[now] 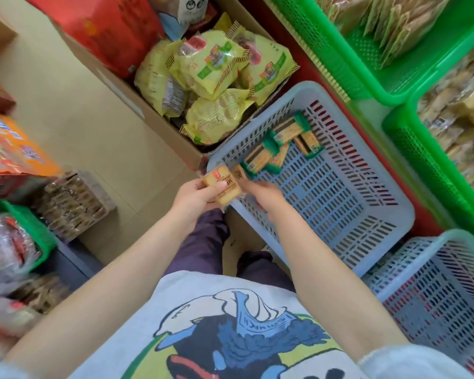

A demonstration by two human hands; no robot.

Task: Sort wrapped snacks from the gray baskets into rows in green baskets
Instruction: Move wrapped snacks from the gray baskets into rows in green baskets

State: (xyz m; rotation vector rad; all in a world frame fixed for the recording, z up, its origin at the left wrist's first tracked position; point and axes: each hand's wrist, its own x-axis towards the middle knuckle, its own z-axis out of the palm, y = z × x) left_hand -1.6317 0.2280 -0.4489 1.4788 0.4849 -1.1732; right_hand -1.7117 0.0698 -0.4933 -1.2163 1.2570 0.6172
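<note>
The right hand (263, 196) is motion-blurred, so its grip cannot be told. A second gray slatted plastic basket (435, 291) is cut off by the right edge. The red-wrapped packets in a small green basket (32, 231) are a blur.

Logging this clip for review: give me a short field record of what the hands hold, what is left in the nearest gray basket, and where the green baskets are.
left hand: grips a tan wrapped snack
right hand: touches the same snack; grip blurred
gray basket: a few green-edged snack packs near its far corner
second gray basket: lower right
green baskets: upper right, stocked with wrapped snacks
cardboard box: yellow bags
</note>
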